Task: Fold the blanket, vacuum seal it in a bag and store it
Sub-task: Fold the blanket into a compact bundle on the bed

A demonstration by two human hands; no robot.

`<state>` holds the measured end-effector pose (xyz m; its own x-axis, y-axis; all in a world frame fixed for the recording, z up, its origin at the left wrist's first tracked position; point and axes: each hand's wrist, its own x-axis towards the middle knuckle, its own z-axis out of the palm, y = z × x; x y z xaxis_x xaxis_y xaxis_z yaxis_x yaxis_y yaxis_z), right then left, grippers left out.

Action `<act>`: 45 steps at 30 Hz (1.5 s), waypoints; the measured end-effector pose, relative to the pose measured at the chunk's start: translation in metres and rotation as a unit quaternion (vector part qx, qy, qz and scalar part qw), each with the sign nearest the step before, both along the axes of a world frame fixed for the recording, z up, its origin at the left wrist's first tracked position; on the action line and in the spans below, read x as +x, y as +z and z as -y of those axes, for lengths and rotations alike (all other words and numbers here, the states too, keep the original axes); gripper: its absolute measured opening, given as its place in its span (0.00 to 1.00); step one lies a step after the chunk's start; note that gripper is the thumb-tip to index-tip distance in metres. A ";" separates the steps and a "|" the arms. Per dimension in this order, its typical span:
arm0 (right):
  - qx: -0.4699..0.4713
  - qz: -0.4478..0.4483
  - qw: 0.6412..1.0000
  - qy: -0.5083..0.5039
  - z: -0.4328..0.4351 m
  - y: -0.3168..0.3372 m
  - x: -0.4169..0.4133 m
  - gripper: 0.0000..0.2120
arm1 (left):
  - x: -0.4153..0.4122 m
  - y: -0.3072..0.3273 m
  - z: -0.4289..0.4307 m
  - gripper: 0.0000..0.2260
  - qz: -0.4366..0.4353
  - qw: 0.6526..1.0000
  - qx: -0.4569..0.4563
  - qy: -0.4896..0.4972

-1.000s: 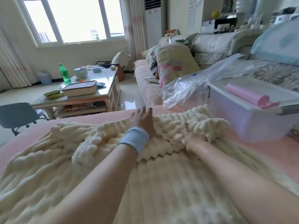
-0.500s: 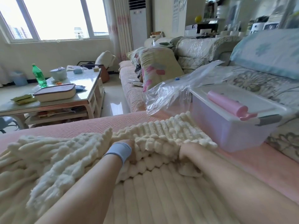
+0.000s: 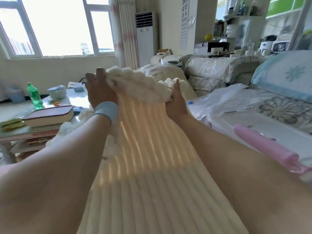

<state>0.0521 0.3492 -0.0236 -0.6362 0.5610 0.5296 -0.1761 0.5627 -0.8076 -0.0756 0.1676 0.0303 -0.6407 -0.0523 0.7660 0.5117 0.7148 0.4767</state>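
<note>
Cream blanket [image 3: 148, 149] held up taut, ribbed side facing, left hand [image 3: 99, 92] and right hand [image 3: 175, 100] each with fingers clamped on its fluffy far edge, vacuum bag [image 3: 224, 98] and lidded storage box [image 3: 253, 122] just right, coffee table [image 3: 25, 135] near on left.

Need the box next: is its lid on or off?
On: the lid sits flat, closed, with the pink cylinder lying on it.
</note>
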 end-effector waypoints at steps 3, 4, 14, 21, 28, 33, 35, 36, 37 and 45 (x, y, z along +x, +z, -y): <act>0.114 0.080 0.988 -0.061 -0.021 -0.007 -0.009 0.36 | -0.011 -0.023 -0.003 0.21 0.005 0.995 -0.084 -0.045; 0.153 0.125 0.977 -0.079 -0.028 -0.028 -0.008 0.33 | -0.009 -0.044 -0.001 0.22 0.040 0.989 -0.119 -0.075; 0.323 0.585 0.739 -0.083 -0.018 -0.177 0.105 0.24 | 0.076 -0.184 0.029 0.25 0.381 0.736 -0.520 -0.205; 0.419 0.613 0.664 -0.084 -0.041 -0.184 0.133 0.19 | 0.092 -0.188 0.026 0.19 0.410 0.549 -0.721 -0.106; 0.363 0.657 0.661 0.010 -0.034 -0.188 0.128 0.47 | 0.124 -0.205 -0.018 0.38 0.361 0.682 -0.583 -0.253; 0.410 0.575 0.708 -0.012 -0.048 -0.202 0.134 0.24 | 0.124 -0.250 -0.019 0.38 0.375 0.715 -0.495 -0.320; 0.403 0.597 0.692 -0.040 -0.054 -0.200 0.138 0.23 | 0.124 -0.248 -0.020 0.33 0.364 0.742 -0.441 -0.350; 0.390 0.622 0.678 -0.040 -0.054 -0.200 0.139 0.22 | 0.126 -0.245 -0.019 0.32 0.371 0.734 -0.444 -0.355; 0.375 0.652 0.658 -0.039 -0.051 -0.200 0.137 0.22 | 0.129 -0.242 -0.016 0.31 0.382 0.725 -0.453 -0.351; 0.323 0.615 0.719 -0.019 0.062 -0.154 0.079 0.35 | 0.100 -0.206 0.063 0.21 0.148 0.875 -0.382 -0.259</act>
